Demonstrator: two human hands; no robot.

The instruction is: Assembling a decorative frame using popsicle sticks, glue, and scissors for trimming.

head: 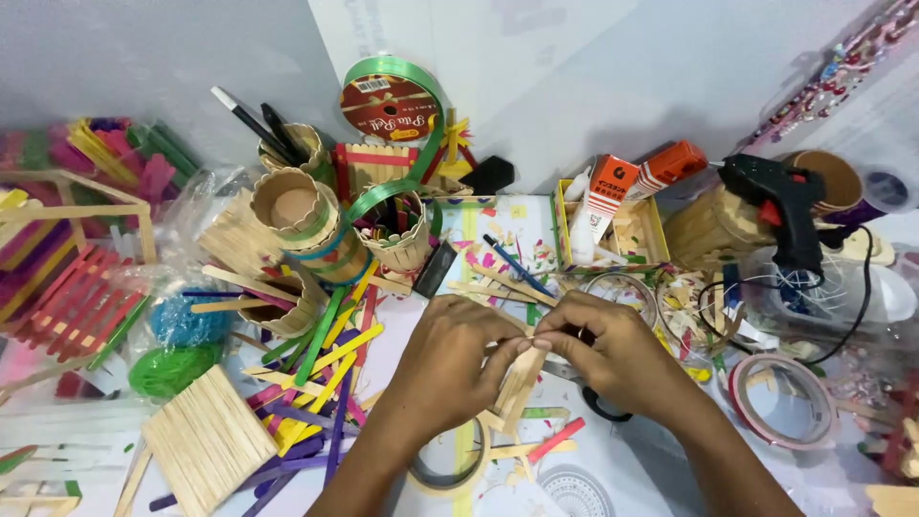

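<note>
My left hand (448,362) and my right hand (605,352) meet over the middle of the table, both pinching a small bundle of plain wooden craft sticks (518,380) that hangs between them. The fingertips of both hands close on the bundle's top end. Under my left wrist lies a roll of tape (450,466). Black scissors handles (601,406) show beneath my right hand.
Coloured sticks (321,383) are strewn at the left beside a flat panel of plain sticks (209,438). Stick-clad cups (299,218) and a green ribbon spool (391,101) stand at the back. A black glue gun (780,209) and tape rolls (780,400) sit at the right.
</note>
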